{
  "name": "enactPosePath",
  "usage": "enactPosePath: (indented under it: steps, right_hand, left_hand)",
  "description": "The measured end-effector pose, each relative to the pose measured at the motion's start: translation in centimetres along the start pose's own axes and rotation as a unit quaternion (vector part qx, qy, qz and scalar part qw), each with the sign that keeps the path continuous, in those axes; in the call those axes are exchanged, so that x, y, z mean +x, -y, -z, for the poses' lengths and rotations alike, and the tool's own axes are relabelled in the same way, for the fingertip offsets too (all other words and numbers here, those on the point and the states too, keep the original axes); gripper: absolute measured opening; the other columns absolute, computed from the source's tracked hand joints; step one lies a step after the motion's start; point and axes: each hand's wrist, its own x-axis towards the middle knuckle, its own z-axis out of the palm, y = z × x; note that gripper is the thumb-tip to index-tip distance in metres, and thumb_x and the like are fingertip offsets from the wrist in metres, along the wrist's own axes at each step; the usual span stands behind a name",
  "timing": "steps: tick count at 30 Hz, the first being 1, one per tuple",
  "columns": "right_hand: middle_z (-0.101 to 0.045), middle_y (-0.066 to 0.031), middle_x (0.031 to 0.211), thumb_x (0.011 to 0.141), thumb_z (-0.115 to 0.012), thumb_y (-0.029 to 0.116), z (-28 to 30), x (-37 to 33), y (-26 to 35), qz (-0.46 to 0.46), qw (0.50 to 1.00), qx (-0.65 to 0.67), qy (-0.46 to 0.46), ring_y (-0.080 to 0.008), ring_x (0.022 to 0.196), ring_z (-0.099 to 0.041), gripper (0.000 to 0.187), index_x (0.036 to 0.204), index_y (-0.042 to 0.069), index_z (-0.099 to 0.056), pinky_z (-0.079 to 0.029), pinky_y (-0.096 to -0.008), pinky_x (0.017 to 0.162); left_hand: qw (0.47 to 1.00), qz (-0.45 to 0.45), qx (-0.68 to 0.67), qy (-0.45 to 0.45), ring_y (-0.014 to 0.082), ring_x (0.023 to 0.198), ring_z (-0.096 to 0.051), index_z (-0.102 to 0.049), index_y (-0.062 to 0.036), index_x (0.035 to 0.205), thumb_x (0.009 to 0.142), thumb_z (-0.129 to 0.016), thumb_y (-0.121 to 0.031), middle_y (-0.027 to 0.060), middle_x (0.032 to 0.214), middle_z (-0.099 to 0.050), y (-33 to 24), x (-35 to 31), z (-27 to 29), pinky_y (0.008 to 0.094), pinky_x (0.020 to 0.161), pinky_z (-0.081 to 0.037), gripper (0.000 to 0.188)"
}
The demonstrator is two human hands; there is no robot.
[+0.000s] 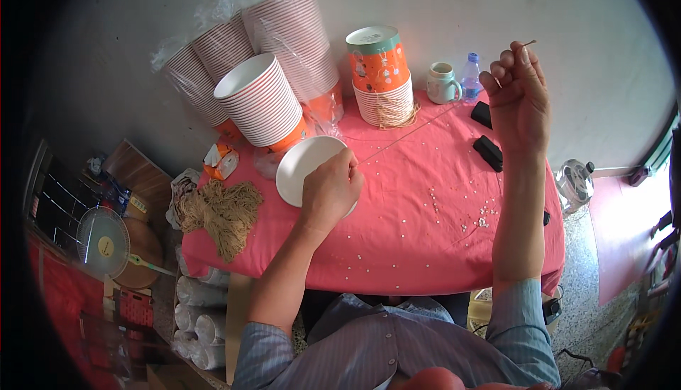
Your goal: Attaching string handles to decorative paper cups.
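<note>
A thin tan cord (425, 124) runs taut and slanting across the table between my two hands. My left hand (332, 185) is closed on its lower end, in front of a white round bowl-like container (292, 170) whose rim it partly hides. Raised high on the right, my right hand (521, 92) pinches the other end between thumb and forefinger, and a short tip sticks out past them. A thick bundle of similar tan cords (221, 214) lies at the table's left edge. More loose cords (397, 112) hang over a stack of paper buckets (379, 70) at the back.
Plastic-wrapped stacks of paper buckets (291, 28) and an unwrapped stack (264, 102) stand back left. A mug (443, 83), a plastic bottle (471, 72) and black objects (487, 153) are at back right. Small pale bits (482, 218) dot the pink tablecloth (418, 248).
</note>
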Motion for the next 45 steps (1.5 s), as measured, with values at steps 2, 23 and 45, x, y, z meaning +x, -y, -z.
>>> enactPosePath:
  steps: [2,23,45]
  right_hand:
    - [-0.071,-0.0049,0.094,0.114,-0.063,0.015,-0.5,-0.3,-0.2,0.002,1.000,0.000,-0.015,-0.0137,0.079,-0.069,0.020,0.127,0.003,-0.071,-0.057,-0.0279,0.071]
    - [-0.076,0.0015,0.094,0.107,-0.074,0.012,-5.1,-3.2,-4.2,-0.040,0.903,-0.426,0.041,-0.0039,0.083,-0.065,0.015,0.114,-0.001,-0.080,-0.050,-0.0237,0.068]
    - [-0.078,-0.0155,0.124,0.099,-0.076,0.018,-1.6,-9.3,-17.3,-0.097,0.798,-0.571,0.168,-0.0291,0.106,-0.077,0.019,0.109,0.002,-0.080,-0.060,-0.0417,0.092]
  left_hand:
    - [1.000,0.001,0.003,0.004,0.0362,0.086,-0.075,-0.064,-0.0070,0.102,0.096,-0.068,-0.017,0.0116,0.092,-0.075,0.2,0.0,0.1,0.0500,0.074,-0.058,0.012]
    - [0.942,0.183,-0.237,-0.153,0.0135,0.098,-0.071,-0.075,0.0028,0.122,0.107,-0.073,-0.023,0.0083,0.107,-0.079,16.8,-5.3,5.1,0.0310,0.090,-0.056,0.030]
    - [0.830,0.186,-0.521,-0.077,0.0062,0.091,-0.062,-0.078,0.0008,0.109,0.108,-0.070,-0.028,-0.0021,0.097,-0.072,10.7,-3.8,-1.5,0.0266,0.083,-0.049,0.030]
